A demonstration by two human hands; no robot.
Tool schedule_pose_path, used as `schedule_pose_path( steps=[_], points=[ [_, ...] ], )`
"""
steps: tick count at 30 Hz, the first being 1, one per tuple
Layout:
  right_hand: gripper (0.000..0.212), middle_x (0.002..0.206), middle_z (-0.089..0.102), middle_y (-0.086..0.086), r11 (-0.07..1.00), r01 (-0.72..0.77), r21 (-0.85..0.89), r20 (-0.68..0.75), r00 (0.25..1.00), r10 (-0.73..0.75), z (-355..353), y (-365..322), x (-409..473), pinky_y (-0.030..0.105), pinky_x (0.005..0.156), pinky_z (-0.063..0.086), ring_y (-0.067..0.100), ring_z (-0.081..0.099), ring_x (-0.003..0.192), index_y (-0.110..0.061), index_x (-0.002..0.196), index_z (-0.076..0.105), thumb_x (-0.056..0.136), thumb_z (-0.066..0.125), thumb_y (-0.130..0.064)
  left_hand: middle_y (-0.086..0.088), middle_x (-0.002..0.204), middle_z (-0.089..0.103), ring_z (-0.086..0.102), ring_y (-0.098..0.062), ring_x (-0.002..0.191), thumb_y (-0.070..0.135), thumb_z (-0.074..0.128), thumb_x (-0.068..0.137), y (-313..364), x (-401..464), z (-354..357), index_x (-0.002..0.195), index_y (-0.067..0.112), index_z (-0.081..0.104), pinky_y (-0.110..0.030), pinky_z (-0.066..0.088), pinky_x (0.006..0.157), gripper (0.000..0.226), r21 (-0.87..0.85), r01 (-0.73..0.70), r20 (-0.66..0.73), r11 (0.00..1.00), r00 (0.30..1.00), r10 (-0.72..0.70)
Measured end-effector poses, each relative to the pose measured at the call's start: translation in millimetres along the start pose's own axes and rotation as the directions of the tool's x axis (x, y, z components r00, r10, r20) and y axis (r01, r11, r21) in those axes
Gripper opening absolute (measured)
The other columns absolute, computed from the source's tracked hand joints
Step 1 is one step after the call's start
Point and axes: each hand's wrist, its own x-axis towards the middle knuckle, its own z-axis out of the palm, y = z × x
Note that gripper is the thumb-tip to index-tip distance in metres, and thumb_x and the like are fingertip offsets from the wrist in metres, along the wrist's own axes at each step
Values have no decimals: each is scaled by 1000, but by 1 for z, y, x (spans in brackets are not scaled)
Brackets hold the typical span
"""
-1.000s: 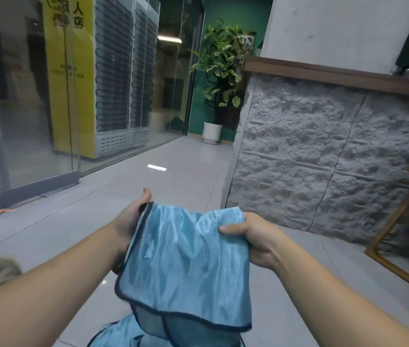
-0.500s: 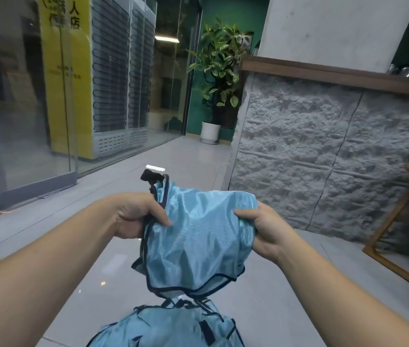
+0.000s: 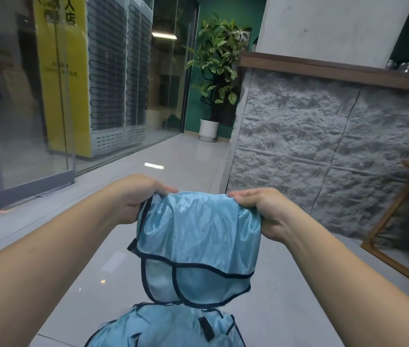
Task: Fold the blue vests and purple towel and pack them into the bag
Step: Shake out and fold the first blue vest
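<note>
A: While the blue vest point(image 3: 198, 236) hangs in mid-air above the floor point(image 3: 55, 259), state the condition of each hand.

B: Left hand point(image 3: 135, 196): fingers curled over the vest's upper left corner, thumb on the near side; it pinches the fabric and the dark trim there; right hand point(image 3: 261, 209): fingers curled over the upper right corner, gripping the bunched edge; both hands are level with each other, one at each end of the vest's top edge.

A: Condition of the vest itself?

B: Folded over on itself; the front layer ends in a dark-trimmed hem partway down; further layers with the same trim hang below it; the cloth sags between the two grips.

A: What lies under the vest?

B: More blue cloth point(image 3: 168, 329) with dark trim and a black strap, directly beneath the vest at the lower edge of the view; whether that is one garment or several, I cannot tell; the two appear just apart.

A: Surroundings, relative to the vest?

B: Grey stone-textured wall point(image 3: 336, 151) beyond and to the right of the vest; a wooden frame point(image 3: 393, 221) farther right; a potted plant point(image 3: 218, 66) well beyond it, at the corridor end; glass panels point(image 3: 18, 96) to its left, with a yellow sign point(image 3: 60, 78) behind them.
</note>
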Motion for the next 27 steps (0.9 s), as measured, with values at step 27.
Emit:
schedule_pose_path(
  steps=[27],
  points=[
    [32, 108, 73, -1, 14, 240, -971, 240, 966, 100, 12, 12, -8, 37, 85, 59, 22, 69, 99, -21, 111, 71, 82, 83, -28, -2, 83, 71, 63, -18, 73, 33, 78, 89, -17, 0, 14, 79, 24, 71, -30, 49, 68, 15, 753, -388, 219, 531, 909, 355]
  ],
)
